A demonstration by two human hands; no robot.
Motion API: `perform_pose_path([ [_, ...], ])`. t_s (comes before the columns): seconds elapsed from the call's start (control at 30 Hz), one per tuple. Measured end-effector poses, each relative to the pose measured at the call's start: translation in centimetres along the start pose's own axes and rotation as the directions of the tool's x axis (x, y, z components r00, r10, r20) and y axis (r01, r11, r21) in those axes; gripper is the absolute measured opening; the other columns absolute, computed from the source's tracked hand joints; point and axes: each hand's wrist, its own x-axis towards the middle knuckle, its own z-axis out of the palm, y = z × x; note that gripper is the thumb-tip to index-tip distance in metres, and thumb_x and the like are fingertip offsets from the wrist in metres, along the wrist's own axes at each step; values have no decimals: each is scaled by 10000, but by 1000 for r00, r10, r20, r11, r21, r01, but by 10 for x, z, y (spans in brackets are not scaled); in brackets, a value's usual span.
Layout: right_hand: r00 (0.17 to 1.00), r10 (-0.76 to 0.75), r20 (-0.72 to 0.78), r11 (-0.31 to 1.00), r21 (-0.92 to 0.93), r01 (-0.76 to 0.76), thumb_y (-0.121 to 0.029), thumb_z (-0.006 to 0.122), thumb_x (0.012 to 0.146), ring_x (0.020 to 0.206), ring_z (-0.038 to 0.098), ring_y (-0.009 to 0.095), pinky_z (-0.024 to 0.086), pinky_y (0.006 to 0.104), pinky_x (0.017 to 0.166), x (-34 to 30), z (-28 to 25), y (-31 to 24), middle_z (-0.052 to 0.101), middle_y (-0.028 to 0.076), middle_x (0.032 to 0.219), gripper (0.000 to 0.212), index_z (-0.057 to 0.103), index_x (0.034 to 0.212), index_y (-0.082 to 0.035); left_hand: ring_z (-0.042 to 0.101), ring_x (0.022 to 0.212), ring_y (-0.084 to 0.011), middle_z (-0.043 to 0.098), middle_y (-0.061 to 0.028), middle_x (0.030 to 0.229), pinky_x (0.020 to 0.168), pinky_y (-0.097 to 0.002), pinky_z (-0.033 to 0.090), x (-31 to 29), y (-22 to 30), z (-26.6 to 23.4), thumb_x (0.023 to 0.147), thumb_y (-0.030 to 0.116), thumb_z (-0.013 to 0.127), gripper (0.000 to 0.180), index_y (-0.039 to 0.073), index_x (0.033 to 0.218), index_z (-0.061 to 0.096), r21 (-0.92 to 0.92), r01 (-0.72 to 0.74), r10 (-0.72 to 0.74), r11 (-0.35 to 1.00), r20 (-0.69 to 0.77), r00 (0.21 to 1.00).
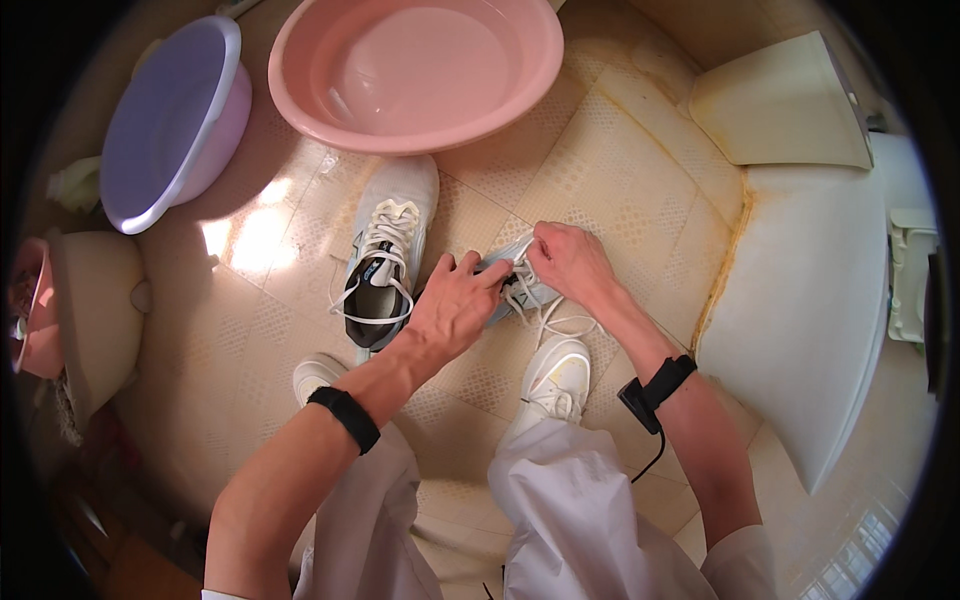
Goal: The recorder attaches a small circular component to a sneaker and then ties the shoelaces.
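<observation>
A pale grey-blue lace-up shoe (540, 291) sits over the middle of the tiled floor (645, 235), well apart from the floor's rust-stained right edge. It lies aslant, largely covered by the left fingers (490, 274) at its dark part and the right fingers (546, 248) at its upper side. White laces (520, 272) cross its front in several strands, loose rather than drawn flat. Free lengths of them trail off the near right side in slack, curving loops. With so much of the shoe hidden, which way its toe points is hard to say for certain.
</observation>
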Motion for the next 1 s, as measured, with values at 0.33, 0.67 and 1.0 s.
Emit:
perform_pose_path([
  [0.33,993,-117,-3,974,-198,114,-159,639,884,797,703,380,560,524,698,-9,-13,5,663,176,966,173,598,999,-36,557,1097,-230,583,41,1230,894,-403,448,1,-4,-1,951,231,662,262,87,1162,723,-20,-15,17,1000,102,995],
  [0.67,759,-482,438,768,-205,607,-109,637,893,852,698,326,549,470,731,9,-32,7,602,108,1052,192,568,1071,-85,541,1113,-243,563,36,1250,921,-407,441,5,-4,-2,943,245,674,323,93,1227,707,-21,-35,37,999,148,988],
  [1.0,680,-564,469,691,-182,699,-87,635,859,818,692,333,534,477,692,25,-45,-2,621,112,951,122,577,963,-57,540,1104,-238,554,24,1239,917,-408,441,2,-5,-2,933,239,687,337,96,1238,701,-34,-26,30,999,113,993],
])
